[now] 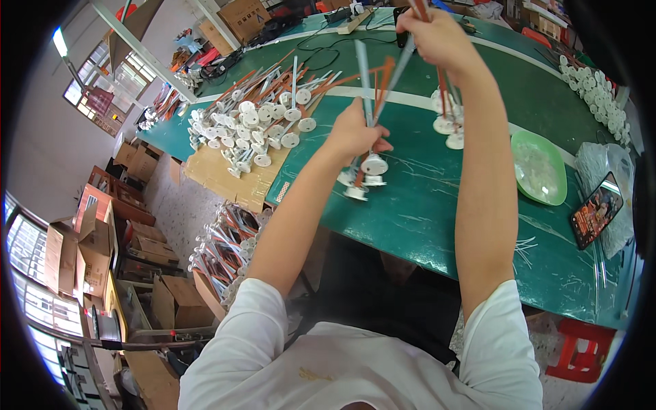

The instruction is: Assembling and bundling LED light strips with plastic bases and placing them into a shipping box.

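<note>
My left hand (354,133) is closed round a small bundle of brown and pale blue wires; their white round end pieces (374,165) hang just over the table below my fingers. Farther off and to the right, my raised right hand (444,42) grips the upper part of another bundle of brown and pale wires. White discs (444,126) dangle at its lower end, partly hidden by my right forearm. To the left, a large heap of the same white disc-ended wires (249,126) lies partly on a flat cardboard sheet (215,174).
The green table (417,219) bears a light green tray (562,179), a propped phone (596,210), a clear plastic bag (594,160), thin white strips (525,249) and rows of white pieces (594,96). More wired pieces (225,246) fill a box beside my left arm. A red stool (581,352) stands lower right.
</note>
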`<action>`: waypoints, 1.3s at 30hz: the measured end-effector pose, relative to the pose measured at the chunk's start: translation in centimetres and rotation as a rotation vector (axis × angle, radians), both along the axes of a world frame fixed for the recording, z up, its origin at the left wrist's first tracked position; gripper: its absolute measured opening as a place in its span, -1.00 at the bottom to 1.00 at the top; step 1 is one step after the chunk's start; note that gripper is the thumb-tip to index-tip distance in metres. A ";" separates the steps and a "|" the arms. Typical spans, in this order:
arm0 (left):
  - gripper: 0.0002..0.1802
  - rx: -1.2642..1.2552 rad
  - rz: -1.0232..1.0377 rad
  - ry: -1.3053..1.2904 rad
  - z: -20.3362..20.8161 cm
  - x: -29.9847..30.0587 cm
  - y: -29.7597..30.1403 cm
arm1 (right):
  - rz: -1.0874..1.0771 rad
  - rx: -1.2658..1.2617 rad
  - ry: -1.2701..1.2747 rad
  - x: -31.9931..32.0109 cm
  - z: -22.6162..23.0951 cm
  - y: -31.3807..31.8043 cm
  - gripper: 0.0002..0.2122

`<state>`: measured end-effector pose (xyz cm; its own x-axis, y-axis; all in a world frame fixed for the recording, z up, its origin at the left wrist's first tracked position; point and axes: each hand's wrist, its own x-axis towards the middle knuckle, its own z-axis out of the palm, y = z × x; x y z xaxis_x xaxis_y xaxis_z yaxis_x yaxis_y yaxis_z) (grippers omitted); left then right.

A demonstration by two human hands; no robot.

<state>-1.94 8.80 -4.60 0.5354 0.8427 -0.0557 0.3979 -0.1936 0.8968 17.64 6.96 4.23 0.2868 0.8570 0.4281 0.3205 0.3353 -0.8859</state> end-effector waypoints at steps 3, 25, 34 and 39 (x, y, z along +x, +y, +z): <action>-0.60 -0.265 -0.031 -0.288 1.2 -2.1 -0.5 | -0.203 0.014 -0.100 -0.9 3.0 -1.9 -0.80; -0.84 -0.083 -0.134 -0.701 5.0 -1.8 -1.1 | -0.104 0.089 0.172 -2.1 5.2 -8.4 -0.82; -0.78 0.772 0.232 0.284 14.3 -3.6 7.4 | -0.198 0.029 0.109 -2.4 6.4 -9.8 -0.81; -0.69 0.919 0.207 1.111 8.8 -2.7 12.5 | -0.216 0.104 -0.038 -3.2 6.1 -9.6 -0.78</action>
<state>-4.60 21.34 4.25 0.4439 0.8637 0.2386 0.8811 -0.3721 -0.2920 14.46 -2.60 10.32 0.4403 0.7282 0.5253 0.4275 0.3444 -0.8358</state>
